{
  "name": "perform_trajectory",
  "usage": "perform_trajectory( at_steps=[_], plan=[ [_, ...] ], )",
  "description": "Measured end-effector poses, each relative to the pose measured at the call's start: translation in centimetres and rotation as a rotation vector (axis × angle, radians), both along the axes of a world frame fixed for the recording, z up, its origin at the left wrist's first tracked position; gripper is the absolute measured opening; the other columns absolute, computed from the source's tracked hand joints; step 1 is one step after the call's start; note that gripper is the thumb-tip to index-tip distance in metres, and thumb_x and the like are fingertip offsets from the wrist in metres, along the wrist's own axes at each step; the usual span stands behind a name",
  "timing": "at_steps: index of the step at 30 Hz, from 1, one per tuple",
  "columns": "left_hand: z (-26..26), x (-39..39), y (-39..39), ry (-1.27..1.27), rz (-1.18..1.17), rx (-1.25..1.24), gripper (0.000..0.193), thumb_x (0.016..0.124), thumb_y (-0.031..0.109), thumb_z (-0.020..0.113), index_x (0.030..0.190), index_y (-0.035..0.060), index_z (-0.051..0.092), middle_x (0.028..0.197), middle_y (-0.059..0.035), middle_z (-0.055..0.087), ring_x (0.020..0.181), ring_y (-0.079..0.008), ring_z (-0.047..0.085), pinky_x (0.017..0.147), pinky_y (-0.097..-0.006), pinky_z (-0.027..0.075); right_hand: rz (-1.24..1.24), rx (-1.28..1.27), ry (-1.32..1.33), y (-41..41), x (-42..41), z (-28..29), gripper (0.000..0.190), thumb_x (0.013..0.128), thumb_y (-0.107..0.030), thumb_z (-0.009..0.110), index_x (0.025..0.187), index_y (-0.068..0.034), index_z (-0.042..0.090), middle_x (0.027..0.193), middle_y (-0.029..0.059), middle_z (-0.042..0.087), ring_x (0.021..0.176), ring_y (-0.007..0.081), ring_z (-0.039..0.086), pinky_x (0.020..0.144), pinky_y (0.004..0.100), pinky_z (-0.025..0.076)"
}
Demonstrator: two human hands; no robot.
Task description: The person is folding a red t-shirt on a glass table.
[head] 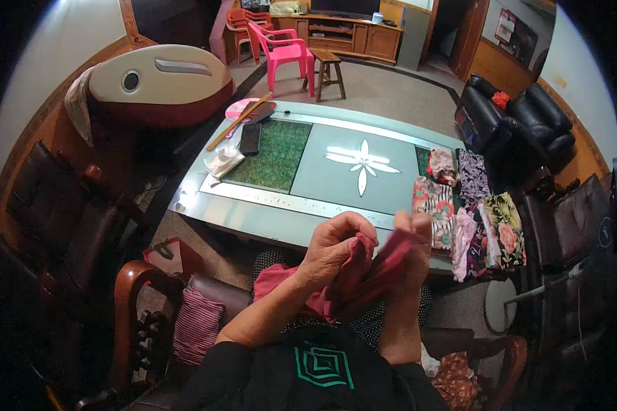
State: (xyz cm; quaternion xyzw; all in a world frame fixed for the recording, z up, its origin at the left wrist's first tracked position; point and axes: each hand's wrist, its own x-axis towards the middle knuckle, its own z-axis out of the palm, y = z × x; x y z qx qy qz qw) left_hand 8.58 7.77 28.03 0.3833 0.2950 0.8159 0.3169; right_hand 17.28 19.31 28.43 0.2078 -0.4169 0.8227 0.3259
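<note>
Both hands hold a dark red cloth garment (339,287) above my lap. My left hand (334,246) pinches one edge of it between thumb and fingers. A short way to the right, my right hand (415,241) grips another part, slightly blurred. The rest of the cloth hangs between my forearms and spreads over my dotted trousers. Folded floral fabrics lie at the table's right end: a red-and-white floral piece (433,210) nearest my right hand, a yellow-and-black floral piece (505,231), a pink piece (464,239) and a black-and-white patterned piece (473,174).
The glass-topped table (247,221) stands before me, with a wooden stick (239,122), a dark box (251,138) and a white plastic bag (224,162) at its left. A striped folded cloth (198,324) lies on the seat at left; a brown patterned cloth (455,383) lies at right.
</note>
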Motion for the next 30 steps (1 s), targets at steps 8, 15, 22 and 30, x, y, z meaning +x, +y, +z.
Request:
perform_trajectory(
  at_steps=[8,15,22,30],
  plan=[
    [-2.0,-0.1,-0.1,-0.007,0.036,-0.054,0.019,0.087,0.016,0.063,0.096,0.0006,0.057,0.088,-0.0005,0.055,0.083,-0.0079,0.051,0.074,-0.0204,0.042,-0.194,0.222,-0.142,-1.1,-0.2,0.4,0.027,0.081,0.000,0.063,0.103,-0.002,0.049,0.098,0.0066,0.046,0.085,0.0117,0.049,0.078,0.0249,0.045],
    [-1.8,-0.5,-0.6,0.153,0.117,0.060,0.014,0.087,0.013,0.063,0.091,0.0007,0.058,0.089,-0.0025,0.056,0.083,-0.0097,0.051,0.075,-0.0230,0.042,-0.207,0.303,-0.167,-1.0,-0.2,0.0,0.027,0.081,0.001,0.063,0.103,-0.003,0.049,0.100,0.0066,0.045,0.091,0.0122,0.047,0.082,0.0237,0.042],
    [-1.3,-0.6,-0.5,-0.103,-0.004,-0.036,0.024,0.084,0.011,0.066,0.101,0.0021,0.052,0.092,-0.0019,0.056,0.086,-0.0081,0.054,0.078,-0.0221,0.046,-0.271,0.430,-0.291,-0.9,0.0,0.5,0.026,0.084,-0.005,0.062,0.110,-0.001,0.057,0.100,0.0061,0.047,0.091,0.0138,0.050,0.084,0.0235,0.042],
    [-1.2,-2.2,0.2,-0.215,-0.206,-0.119,0.034,0.080,0.004,0.069,0.104,0.0038,0.046,0.091,-0.0033,0.058,0.084,-0.0088,0.059,0.072,-0.0201,0.050,-0.348,0.769,-0.353,0.1,0.6,1.2,0.030,0.084,-0.014,0.063,0.112,-0.003,0.062,0.096,0.0057,0.051,0.092,0.0167,0.049,0.083,0.0261,0.040]
  ],
)
